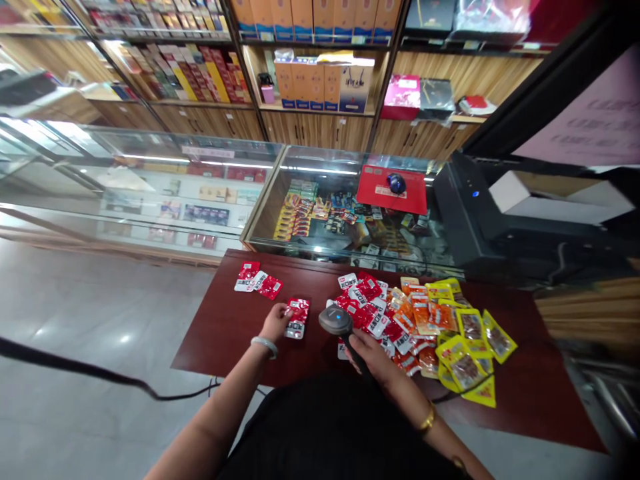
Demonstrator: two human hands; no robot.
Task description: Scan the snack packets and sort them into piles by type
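My left hand (pixel 276 324) pinches the left edge of a red and white snack packet (pixel 298 318) just above the brown table. In my right hand (pixel 367 353) is a dark barcode scanner (pixel 336 320), gripped by its handle, with a small blue light on its head. The scanner's head is to the right of the packet, apart from it. Two more red and white packets (pixel 269 285) lie at the table's left. A pile of red and white packets (pixel 367 300) spreads beyond the scanner, with orange packets (pixel 423 310) and yellow packets (pixel 465 360) to its right.
The brown table (pixel 210 333) stands against a glass display case (pixel 320 233) holding small goods. On the glass lie a red mat (pixel 373 193) and a mouse (pixel 397 183). A dark machine (pixel 465 213) with an open white box (pixel 555 200) is at right. A black cable (pixel 125 380) hangs at left.
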